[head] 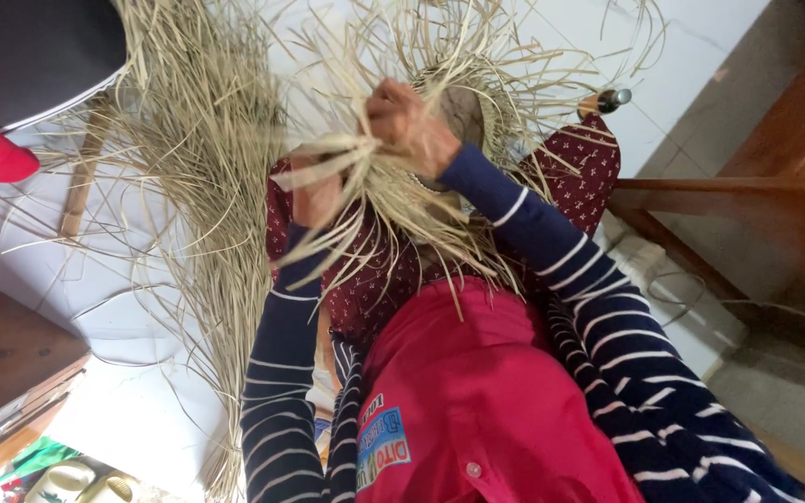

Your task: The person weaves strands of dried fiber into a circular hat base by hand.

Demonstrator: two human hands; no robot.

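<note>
— What is lying along the left side?

— A loose heap of pale straw strands [202, 140] is spreading over the white tiled floor [123, 307], with a wooden stick [84, 168] lying under its edge. At the bottom left corner, two small cream-coloured pots [81, 484] are sitting on the floor; what they are holding cannot be told.

— And the left hand?

— The left hand [314, 191] is gripping a flat bunch of strands, its fingers [305, 168] clenched around them, just beside the woven piece.

— What is sitting in the middle?

— A half-woven straw basket [454, 116] is resting over the person's lap on the maroon patterned skirt [589, 172], its free ends fanning out all round. Its hollow is turned away, so any contents are hidden.

— And the right hand?

— The right hand [412, 126] is pressing on the basket's woven base, fingers [386, 104] curled and pinching strands there.

— Anything further right?

— A dark wooden bench [747, 186] is standing on the floor.
</note>
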